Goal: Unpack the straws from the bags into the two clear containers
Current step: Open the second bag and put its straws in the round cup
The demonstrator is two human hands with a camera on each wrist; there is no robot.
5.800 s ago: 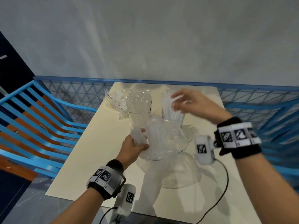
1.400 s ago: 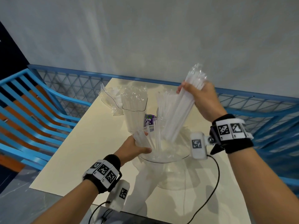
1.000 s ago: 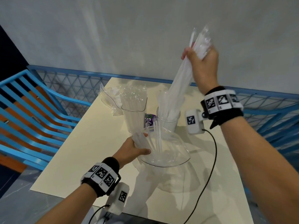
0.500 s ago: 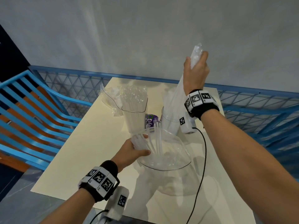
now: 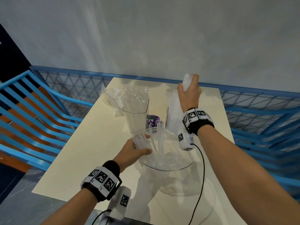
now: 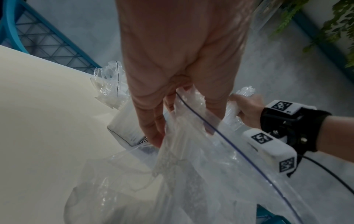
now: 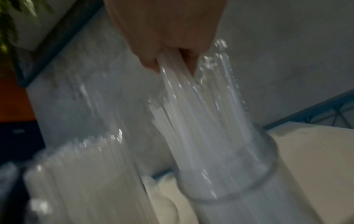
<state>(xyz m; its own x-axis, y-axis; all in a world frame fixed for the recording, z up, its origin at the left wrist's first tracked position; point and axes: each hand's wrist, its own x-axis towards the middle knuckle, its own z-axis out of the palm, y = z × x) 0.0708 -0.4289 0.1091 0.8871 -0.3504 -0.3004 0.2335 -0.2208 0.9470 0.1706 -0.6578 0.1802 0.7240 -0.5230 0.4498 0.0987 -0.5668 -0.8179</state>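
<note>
My left hand [image 5: 142, 144] pinches the rim of a clear plastic bag [image 5: 167, 156] and holds it open above the table; a few loose straws [image 5: 159, 138] stand inside it. In the left wrist view the left hand's fingers [image 6: 153, 128] curl over the bag's edge [image 6: 220, 136]. My right hand [image 5: 189, 90] grips a bundle of clear straws [image 7: 201, 121] near its top. The bundle's lower ends stand in the right round clear container [image 5: 172, 123]. The left clear container [image 5: 136, 119] is packed with straws.
A crumpled empty bag [image 5: 109, 99] lies at the table's back left. A purple-labelled packet [image 5: 151, 122] sits between the two containers. Blue mesh railing [image 5: 259, 101] runs around the cream table [image 5: 81, 159]. A wrist-camera cable [image 5: 202, 176] hangs over the bag.
My right hand lifted the straw bundle out of the bag, swung it over the right container and lowered it in. The left hand kept the bag open in place.
</note>
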